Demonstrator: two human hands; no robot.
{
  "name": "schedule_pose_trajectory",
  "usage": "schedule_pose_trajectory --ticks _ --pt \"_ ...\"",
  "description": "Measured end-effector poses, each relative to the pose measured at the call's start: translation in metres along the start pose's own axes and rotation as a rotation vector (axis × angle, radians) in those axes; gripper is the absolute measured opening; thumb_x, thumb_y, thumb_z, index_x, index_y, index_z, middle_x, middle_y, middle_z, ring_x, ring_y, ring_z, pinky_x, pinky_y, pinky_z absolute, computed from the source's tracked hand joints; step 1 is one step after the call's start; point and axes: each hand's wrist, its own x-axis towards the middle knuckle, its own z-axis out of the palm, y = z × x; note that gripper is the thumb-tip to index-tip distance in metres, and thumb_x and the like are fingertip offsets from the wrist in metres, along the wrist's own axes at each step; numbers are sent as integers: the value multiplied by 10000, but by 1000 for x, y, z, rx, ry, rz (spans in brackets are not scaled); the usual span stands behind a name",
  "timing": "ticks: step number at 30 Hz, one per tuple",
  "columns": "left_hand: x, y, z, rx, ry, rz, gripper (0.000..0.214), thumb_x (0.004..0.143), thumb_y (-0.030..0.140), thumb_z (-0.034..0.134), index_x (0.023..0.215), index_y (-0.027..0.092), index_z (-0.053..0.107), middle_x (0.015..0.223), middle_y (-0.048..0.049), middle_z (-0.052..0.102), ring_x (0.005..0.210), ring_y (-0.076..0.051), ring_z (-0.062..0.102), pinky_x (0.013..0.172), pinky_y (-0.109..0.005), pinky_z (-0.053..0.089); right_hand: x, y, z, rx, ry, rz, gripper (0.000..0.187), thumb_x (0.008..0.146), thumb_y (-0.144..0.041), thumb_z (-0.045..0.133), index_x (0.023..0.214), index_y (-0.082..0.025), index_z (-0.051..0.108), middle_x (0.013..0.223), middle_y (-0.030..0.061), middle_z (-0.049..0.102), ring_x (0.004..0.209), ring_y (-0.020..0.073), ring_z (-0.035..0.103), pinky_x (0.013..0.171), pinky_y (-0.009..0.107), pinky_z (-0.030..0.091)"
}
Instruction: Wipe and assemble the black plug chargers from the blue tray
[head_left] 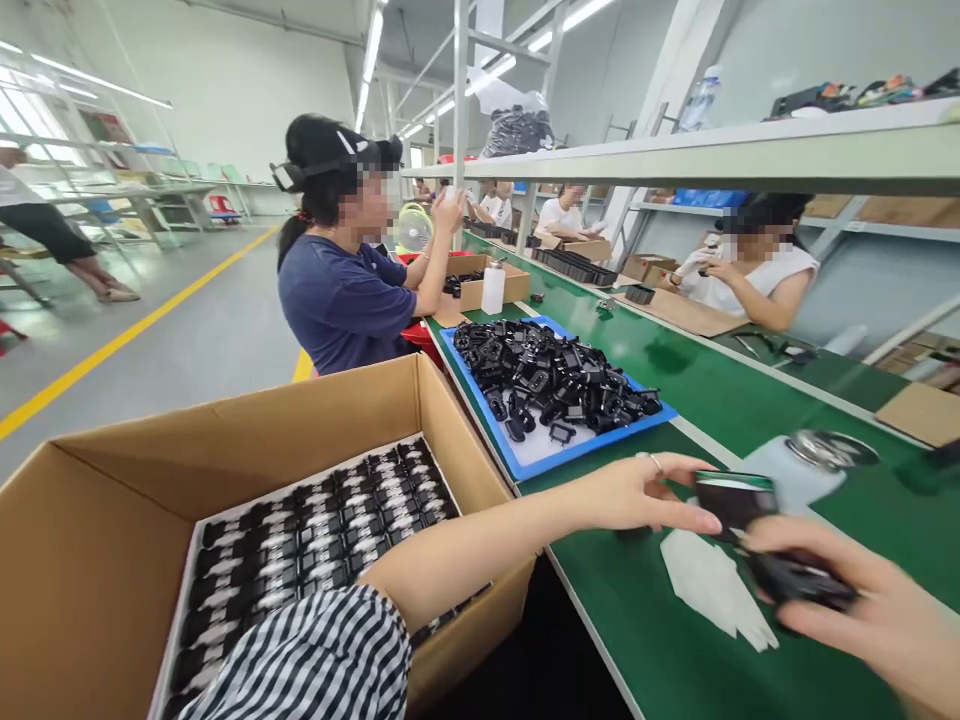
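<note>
My left hand (pixel 645 495) reaches across from the left, its fingers and thumb closed around the left edge of a glossy black rectangular part (pixel 735 497). Just below and to the right, my right hand (pixel 847 575) grips a black moulded plastic part (pixel 802 582), slightly blurred. The two parts are close together; whether they are joined I cannot tell. Under the hands lies a crumpled white wipe (pixel 709 585) on the green tabletop (pixel 592 570). Beyond the hands stands a pale dispenser bottle (pixel 795 475) with a metal top.
A blue-rimmed tray (pixel 525 470) heaped with black plastic parts (pixel 555 375) sits ahead. At left, an open cardboard box (pixel 112 530) holds rows of black parts. A co-worker (pixel 345 270) sits beyond it; another person (pixel 757 260) works across the table. A shelf (pixel 712 150) hangs overhead.
</note>
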Motion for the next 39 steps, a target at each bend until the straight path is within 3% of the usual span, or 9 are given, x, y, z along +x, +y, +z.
schedule_pose_trajectory --ticks 4,9,11,15,21,25,32,36,39 --pt "-7 -1 -8 91 68 -73 446 605 279 571 1014 151 447 818 -28 542 591 -71 480 499 -177 369 5 -21 25 159 -168 200 281 494 -388 605 705 -210 553 691 16 519 527 139 486 456 244 414" --pt "-6 -14 -25 718 340 -104 357 578 322 585 903 190 517 794 2 569 663 -124 508 602 -230 390 7 -24 29 -95 -447 375 168 583 -302 561 728 -217 578 665 12 517 597 149 496 527 242 402" --pt "-1 -22 -28 935 388 -190 354 584 350 572 904 206 522 797 -5 579 721 -160 520 639 -258 393 1 -22 38 -319 -458 339 125 584 -301 575 685 -227 580 673 12 509 633 160 489 534 243 382" --pt "8 -42 -25 1075 296 -336 343 597 309 560 919 199 520 848 -31 581 794 -197 524 674 -282 399 -2 -12 65 -583 -427 309 135 613 -309 559 704 -211 542 699 11 500 579 145 471 484 234 334" --pt "-5 -37 -30 1011 336 -322 529 576 235 567 1070 138 404 1003 -57 524 898 -173 486 746 -247 386 3 6 58 -393 -427 375 300 586 -409 565 789 -196 505 715 17 499 637 161 472 528 252 355" --pt "-17 -18 -32 988 307 -353 291 607 247 531 888 172 516 844 -2 576 764 -140 523 680 -231 403 6 19 37 -41 -256 333 196 615 -318 502 762 -188 506 737 14 486 652 140 471 605 270 379" --pt "-5 -31 4 1047 254 -327 378 619 345 520 964 192 496 946 -17 552 838 -173 510 696 -263 402 11 31 38 691 358 452 171 653 -313 468 741 -179 529 932 46 518 919 179 462 736 284 398" --pt "0 -37 14 1125 238 -313 346 637 345 509 954 206 508 1007 -25 516 880 -190 497 710 -266 394 12 32 39 822 475 387 197 695 -309 364 673 -188 518 978 32 515 934 189 460 717 286 408" --pt "0 -39 13 1109 238 -289 297 662 298 488 948 223 515 1009 -7 516 891 -172 491 734 -249 383 11 35 40 709 505 380 295 716 -341 278 686 -180 524 945 43 525 839 176 486 603 250 416"
